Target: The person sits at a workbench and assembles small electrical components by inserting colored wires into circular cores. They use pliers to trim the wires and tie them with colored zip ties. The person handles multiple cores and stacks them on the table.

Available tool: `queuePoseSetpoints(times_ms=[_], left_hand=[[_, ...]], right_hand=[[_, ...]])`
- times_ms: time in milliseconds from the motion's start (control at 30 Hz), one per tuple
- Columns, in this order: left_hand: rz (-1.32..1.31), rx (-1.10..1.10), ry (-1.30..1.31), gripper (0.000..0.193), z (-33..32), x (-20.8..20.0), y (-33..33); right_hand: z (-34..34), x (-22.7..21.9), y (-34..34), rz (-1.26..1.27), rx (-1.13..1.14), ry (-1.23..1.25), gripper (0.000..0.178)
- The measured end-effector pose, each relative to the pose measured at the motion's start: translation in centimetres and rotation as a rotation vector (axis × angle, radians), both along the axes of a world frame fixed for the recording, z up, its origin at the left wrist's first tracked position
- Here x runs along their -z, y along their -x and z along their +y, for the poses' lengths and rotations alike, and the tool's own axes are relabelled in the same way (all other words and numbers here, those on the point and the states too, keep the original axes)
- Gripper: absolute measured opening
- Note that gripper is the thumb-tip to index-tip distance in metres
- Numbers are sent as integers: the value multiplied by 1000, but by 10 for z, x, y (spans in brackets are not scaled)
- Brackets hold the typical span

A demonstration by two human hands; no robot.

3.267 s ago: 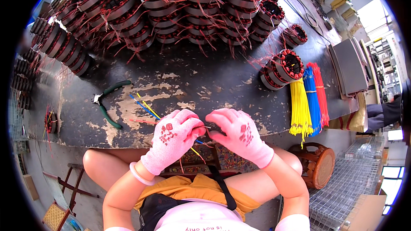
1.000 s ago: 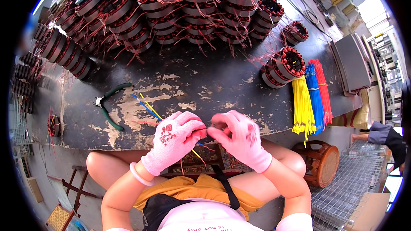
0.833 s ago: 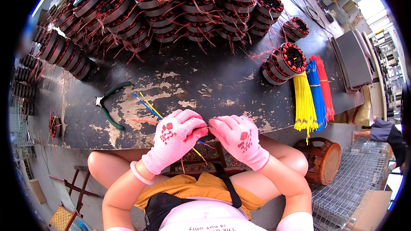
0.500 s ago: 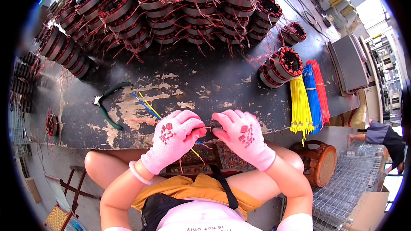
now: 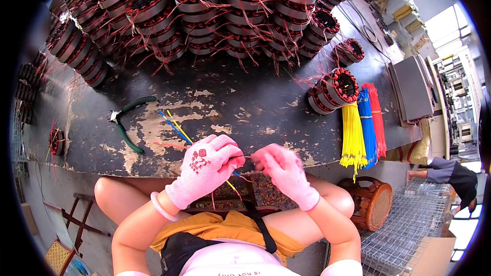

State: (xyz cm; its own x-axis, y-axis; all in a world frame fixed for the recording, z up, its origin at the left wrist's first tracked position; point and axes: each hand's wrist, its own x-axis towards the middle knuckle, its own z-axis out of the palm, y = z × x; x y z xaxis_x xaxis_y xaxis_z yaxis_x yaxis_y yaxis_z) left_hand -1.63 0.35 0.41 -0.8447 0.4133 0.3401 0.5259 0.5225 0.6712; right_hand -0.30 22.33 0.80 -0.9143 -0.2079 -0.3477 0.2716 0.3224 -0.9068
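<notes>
While the left hand (image 5: 208,163) keeps its gloved fingers closed around a yellow wire (image 5: 179,127), a blue wire (image 5: 172,124) and a red wire (image 5: 169,145), whose ends stick out to the far left and toward the lap, the right hand (image 5: 284,171) bends its blurred fingers beside a thin wire end; whether they grip it, I cannot tell. Both hands are at the near edge of a tabletop (image 5: 245,97), black and worn through to pale patches. Left of them lie green-handled pliers (image 5: 114,116), spread open; to the right, yellow, blue and red wire bundles (image 5: 353,135) lie side by side near wound metal rings (image 5: 325,97). Tall stacks of such rings (image 5: 248,5) fill the far side. Beyond the right edge are a brown stool (image 5: 376,204), wire mesh (image 5: 394,220) and another person (image 5: 455,176) on a grey floor. Dark red print marks the left glove, and small lettering crosses the pale shirt (image 5: 235,258).
</notes>
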Motion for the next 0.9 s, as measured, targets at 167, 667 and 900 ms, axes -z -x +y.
queuePoseSetpoints(times_ms=[167, 667, 900], left_hand=[[37, -36, 22, 12, 3, 4, -2], [128, 159, 366, 78, -53, -38, -4], [98, 244, 439, 105, -66, -8, -10]], right_hand=[[-3, 4, 2, 1152, -296, -618, 43], [2, 23, 19, 1203, -464, -664, 47], [0, -6, 34, 934, -499, -560, 42]])
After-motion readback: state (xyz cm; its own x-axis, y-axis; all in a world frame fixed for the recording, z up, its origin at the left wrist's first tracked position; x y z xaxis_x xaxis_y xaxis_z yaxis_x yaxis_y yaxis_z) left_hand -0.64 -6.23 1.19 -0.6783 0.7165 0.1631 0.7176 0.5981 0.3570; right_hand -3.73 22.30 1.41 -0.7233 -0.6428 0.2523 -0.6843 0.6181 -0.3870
